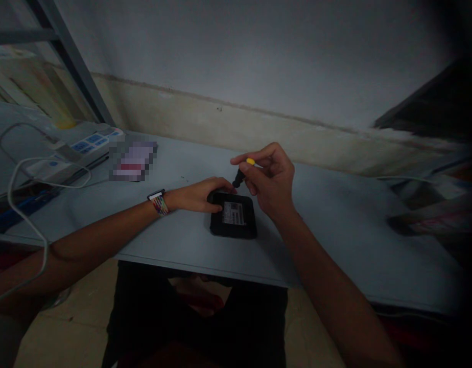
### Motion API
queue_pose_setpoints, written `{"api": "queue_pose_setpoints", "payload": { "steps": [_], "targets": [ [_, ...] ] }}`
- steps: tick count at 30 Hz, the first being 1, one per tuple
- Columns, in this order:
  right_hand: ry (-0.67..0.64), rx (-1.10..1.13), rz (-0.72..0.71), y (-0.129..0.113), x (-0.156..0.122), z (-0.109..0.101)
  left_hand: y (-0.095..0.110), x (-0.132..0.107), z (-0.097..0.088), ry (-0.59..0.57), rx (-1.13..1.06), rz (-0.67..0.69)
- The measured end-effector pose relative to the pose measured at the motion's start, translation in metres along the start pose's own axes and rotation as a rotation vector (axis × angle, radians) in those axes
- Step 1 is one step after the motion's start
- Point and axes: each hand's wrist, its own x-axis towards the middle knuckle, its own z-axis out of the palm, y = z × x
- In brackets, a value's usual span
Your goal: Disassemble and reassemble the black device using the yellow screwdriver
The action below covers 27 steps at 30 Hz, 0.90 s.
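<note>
A small black device [233, 215] with a white label lies flat on the pale blue table [335, 220], near the front edge. My left hand [201, 194] rests on the device's far left corner, fingers pressed down on it and holding it in place. My right hand [269, 180] is closed around a small screwdriver [243, 171] with a black shaft and yellow cap. The tool stands tilted, its tip at the device's far edge. A multicoloured band with a watch sits on my left wrist.
A white cable [17, 174] loops over the table's left side beside a flat device with blue keys [77, 148]. A blurred-out item [132, 159] lies behind my left arm. Dark clutter [431, 214] sits at the right. A metal shelf frame stands at the far left.
</note>
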Motion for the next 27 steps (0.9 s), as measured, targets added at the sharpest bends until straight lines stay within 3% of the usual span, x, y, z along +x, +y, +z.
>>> {"api": "queue_pose_setpoints", "payload": {
  "steps": [8, 17, 22, 27],
  "targets": [
    [-0.099, 0.029, -0.005, 0.002, 0.000, -0.010, -0.002, 0.003, 0.001, 0.012, 0.010, 0.024],
    [0.032, -0.039, 0.001, -0.001, 0.000, -0.005, 0.001, 0.002, 0.000, 0.000, -0.032, 0.004],
    [-0.079, 0.029, 0.024, -0.002, -0.001, -0.008, 0.002, 0.002, -0.001, -0.007, -0.025, 0.000],
    [-0.034, -0.016, 0.013, 0.000, -0.001, -0.008, 0.002, 0.001, -0.002, -0.021, -0.030, -0.003]
  ]
}}
